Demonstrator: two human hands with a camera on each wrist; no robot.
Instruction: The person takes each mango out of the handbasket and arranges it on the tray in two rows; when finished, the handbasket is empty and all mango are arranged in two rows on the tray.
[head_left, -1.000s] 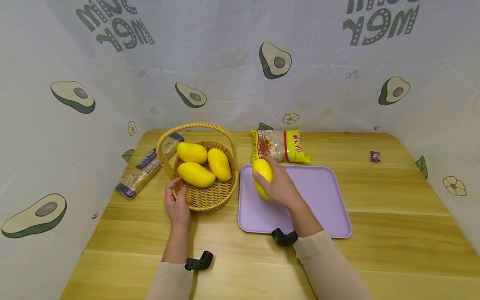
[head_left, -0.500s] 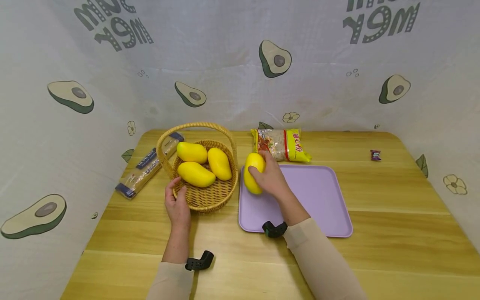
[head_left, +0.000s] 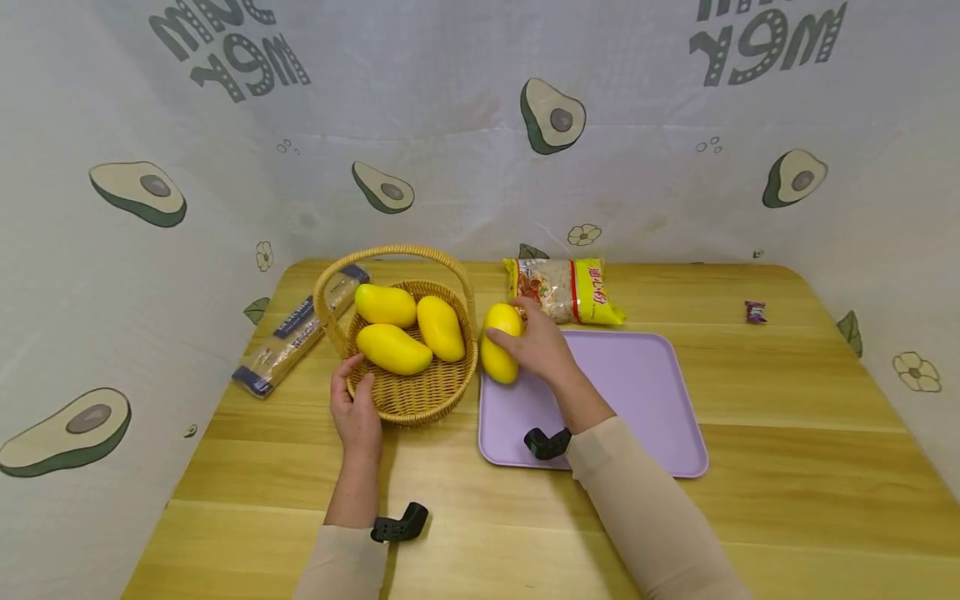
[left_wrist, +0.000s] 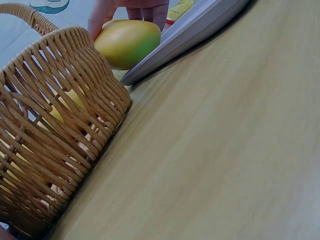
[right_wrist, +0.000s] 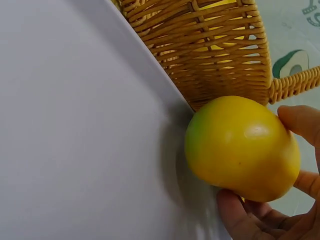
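Observation:
My right hand [head_left: 542, 343] grips a yellow mango [head_left: 500, 343] with a greenish end, thumb on one side and fingers on the other. It is over the left edge of the lilac tray [head_left: 630, 400], right beside the wicker basket [head_left: 412, 404]. In the right wrist view the mango [right_wrist: 240, 150] casts a shadow on the tray's rim. My left hand [head_left: 357, 417] holds the near left rim of the basket, with its thumb over the rim. Three more mangoes [head_left: 393, 348] lie inside the basket. Most of my left hand is out of sight in the left wrist view.
A spaghetti packet [head_left: 288, 346] lies left of the basket. Behind the tray is a yellow and clear food bag [head_left: 558, 290]. A small purple wrapped sweet [head_left: 755, 312] sits at the far right. The basket's tall handle [head_left: 393, 250] arches over it. Patterned cloth surrounds the wooden table.
My right hand has carried the mango leftward and slightly away from me, from above the tray to beside the basket. My left hand and the basket have stayed put.

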